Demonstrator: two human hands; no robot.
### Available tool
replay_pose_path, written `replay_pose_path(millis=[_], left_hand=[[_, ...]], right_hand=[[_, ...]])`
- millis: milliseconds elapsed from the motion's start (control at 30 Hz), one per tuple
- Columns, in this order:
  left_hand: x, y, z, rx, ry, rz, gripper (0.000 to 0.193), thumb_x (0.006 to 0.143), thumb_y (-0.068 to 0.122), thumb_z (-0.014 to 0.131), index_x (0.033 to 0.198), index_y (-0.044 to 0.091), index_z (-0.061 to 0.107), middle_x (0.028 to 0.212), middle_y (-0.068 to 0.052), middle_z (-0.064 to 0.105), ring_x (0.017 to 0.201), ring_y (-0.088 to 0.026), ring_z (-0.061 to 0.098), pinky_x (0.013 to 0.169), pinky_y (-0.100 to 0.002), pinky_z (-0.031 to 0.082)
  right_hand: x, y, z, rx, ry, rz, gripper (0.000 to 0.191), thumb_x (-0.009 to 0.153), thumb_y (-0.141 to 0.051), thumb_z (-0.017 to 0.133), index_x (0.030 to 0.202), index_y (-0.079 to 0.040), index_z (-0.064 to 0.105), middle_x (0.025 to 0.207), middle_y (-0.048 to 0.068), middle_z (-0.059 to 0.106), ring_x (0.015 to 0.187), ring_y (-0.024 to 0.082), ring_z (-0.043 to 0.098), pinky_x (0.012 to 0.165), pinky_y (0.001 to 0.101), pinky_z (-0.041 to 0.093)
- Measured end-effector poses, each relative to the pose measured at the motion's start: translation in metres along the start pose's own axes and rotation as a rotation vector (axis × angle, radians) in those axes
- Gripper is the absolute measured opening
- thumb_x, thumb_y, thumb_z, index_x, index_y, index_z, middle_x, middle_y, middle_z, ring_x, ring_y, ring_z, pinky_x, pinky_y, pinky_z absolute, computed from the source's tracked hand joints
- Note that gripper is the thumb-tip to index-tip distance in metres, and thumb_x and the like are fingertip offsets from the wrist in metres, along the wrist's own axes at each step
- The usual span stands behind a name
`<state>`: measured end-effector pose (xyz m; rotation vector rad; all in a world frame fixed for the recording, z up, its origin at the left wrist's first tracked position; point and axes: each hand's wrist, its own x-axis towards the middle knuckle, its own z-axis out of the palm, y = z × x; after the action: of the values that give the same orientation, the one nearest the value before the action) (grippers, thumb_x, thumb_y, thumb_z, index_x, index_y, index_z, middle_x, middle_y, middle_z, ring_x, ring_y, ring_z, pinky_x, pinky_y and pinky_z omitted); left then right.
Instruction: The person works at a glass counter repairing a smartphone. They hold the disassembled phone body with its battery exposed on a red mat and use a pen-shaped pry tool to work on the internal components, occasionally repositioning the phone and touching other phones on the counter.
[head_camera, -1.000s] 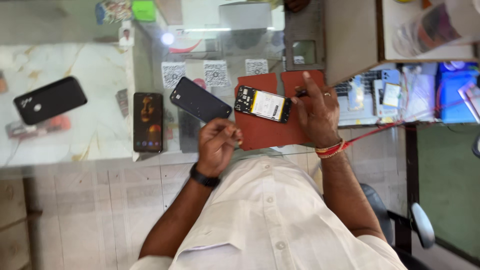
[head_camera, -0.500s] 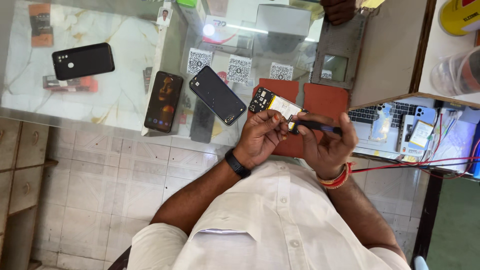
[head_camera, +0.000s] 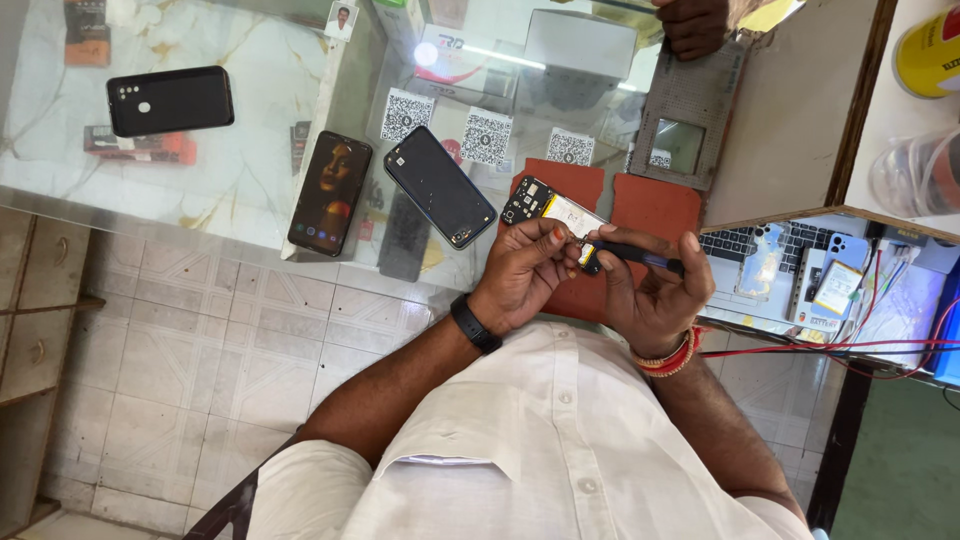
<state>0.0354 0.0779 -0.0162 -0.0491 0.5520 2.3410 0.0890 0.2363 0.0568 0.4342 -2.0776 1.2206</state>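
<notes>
The left hand grips an opened phone over the bench; the right hand is closed around a dark tool, seemingly a screwdriver.

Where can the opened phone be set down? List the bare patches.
Bare counter lies between the black phone and the lit phone, and on the red mat by the grey pad. Crowded around the tilted dark phone and both hands.

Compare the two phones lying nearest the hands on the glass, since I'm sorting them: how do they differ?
The lit phone lies screen up showing a picture; the dark phone lies back up, camera showing. The lit phone runs nearly straight, the dark phone sits diagonal. Both rest untouched on the glass counter.
</notes>
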Motion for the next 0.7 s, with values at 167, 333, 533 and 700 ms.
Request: replay_pose_path(millis=[167,333,533,700], left_hand=[[-0.001,-0.001,-0.001,-0.007,-0.003,-0.004,0.013,0.104,0.015,0.067,0.107,0.002,0.069,0.095,-0.009,0.073,0.088,-0.016,0.069,0.081,-0.032,0.057],[-0.002,-0.002,-0.005,0.016,-0.001,-0.016,0.013,0.104,0.014,0.067,0.108,0.002,0.069,0.095,-0.009,0.073,0.088,-0.016,0.069,0.080,-0.032,0.057],[-0.001,0.003,0.000,0.047,-0.005,-0.018,0.017,0.104,0.015,0.067,0.112,0.000,0.071,0.096,-0.010,0.074,0.088,-0.016,0.070,0.080,-0.032,0.058],[-0.006,0.028,0.012,0.445,0.069,0.089,0.022,0.100,0.019,0.068,0.111,0.000,0.071,0.095,-0.010,0.076,0.081,-0.016,0.068,0.072,-0.032,0.056]], right_hand=[[-0.001,0.000,0.002,0.005,-0.008,-0.014,0.080,0.101,0.007,0.064,0.158,-0.017,0.014,0.115,0.026,0.069,0.104,0.033,0.076,0.091,0.0424,0.068],[-0.003,-0.003,0.003,0.000,0.004,0.007,0.080,0.102,0.009,0.064,0.158,-0.018,0.014,0.116,0.025,0.069,0.105,0.033,0.076,0.091,0.0413,0.067],[-0.002,-0.007,0.002,-0.013,0.017,0.027,0.081,0.102,0.009,0.064,0.158,-0.018,0.013,0.116,0.026,0.069,0.105,0.032,0.076,0.090,0.0400,0.067],[-0.013,0.000,-0.009,-0.044,0.095,0.081,0.080,0.105,0.009,0.061,0.161,-0.018,0.010,0.117,0.025,0.069,0.099,0.030,0.075,0.092,0.0400,0.064]])
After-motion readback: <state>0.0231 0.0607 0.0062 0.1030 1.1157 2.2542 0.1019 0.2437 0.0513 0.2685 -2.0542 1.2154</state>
